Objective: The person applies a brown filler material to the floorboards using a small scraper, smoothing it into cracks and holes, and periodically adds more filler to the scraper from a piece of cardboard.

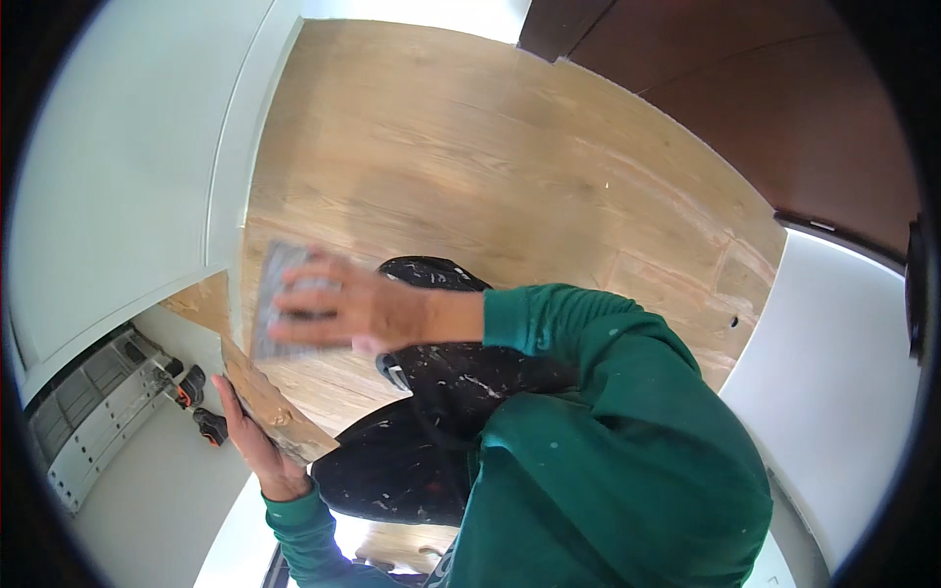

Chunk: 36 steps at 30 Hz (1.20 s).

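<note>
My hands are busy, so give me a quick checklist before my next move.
1. Right hand on the gray pad: ok.
2. Pad touching a surface: cannot tell, it is motion-blurred.
3. Left hand at the wooden piece: ok; firmness of hold cannot tell.
4. Wooden piece's face even: not ok, it looks patchy.
5. Right sleeve back from the fingers: ok, cuff at the wrist.

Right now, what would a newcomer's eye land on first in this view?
Probably the green top, large at lower right of centre. Left of centre, the grey pad looks blurred under the right fingers, and at lower left the left fingers touch a wood strip. White-flecked black trousers show at lower centre.
</note>
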Motion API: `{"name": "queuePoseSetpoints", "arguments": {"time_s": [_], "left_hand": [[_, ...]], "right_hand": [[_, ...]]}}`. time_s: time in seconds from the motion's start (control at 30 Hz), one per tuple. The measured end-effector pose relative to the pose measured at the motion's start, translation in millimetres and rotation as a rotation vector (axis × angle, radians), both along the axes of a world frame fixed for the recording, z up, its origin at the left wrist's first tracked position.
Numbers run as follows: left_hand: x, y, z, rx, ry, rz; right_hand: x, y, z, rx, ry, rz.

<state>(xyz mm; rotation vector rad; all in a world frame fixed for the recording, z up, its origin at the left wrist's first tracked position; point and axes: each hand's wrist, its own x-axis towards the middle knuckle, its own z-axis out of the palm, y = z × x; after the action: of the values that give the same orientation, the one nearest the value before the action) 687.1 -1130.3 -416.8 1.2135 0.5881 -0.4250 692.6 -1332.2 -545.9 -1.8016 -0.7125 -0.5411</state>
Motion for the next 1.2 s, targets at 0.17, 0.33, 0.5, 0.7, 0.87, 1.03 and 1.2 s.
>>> {"name": "queuePoseSetpoints", "arguments": {"time_s": [0.17,0.33,0.5,0.7,0.87,1.03,1.2], "left_hand": [[-2,13,3,0.330,-0.289,0.296],[6,53,-20,1.222,-1.234,0.256],[28,60,17,1.076,-1.935,-0.489],[32,61,9,1.145,-1.997,-0.803],[5,78,-44,0.961,-1.255,-0.476],[-11,74,-61,-0.128,-0.153,0.346],[-15,102,-57,-0.517,-0.249,0.295]], "right_hand": [[10,-4,1,0.219,0.286,-0.158],[-8,-20,102,1.505,1.335,0.368],[-13,9,132,1.540,1.677,0.601],[-8,-4,125,1.497,1.706,0.712],[3,-46,67,1.456,1.629,0.700],[-23,-135,-87,1.053,1.252,-0.030],[-68,-165,-209,-0.032,0.959,-0.592]]}}
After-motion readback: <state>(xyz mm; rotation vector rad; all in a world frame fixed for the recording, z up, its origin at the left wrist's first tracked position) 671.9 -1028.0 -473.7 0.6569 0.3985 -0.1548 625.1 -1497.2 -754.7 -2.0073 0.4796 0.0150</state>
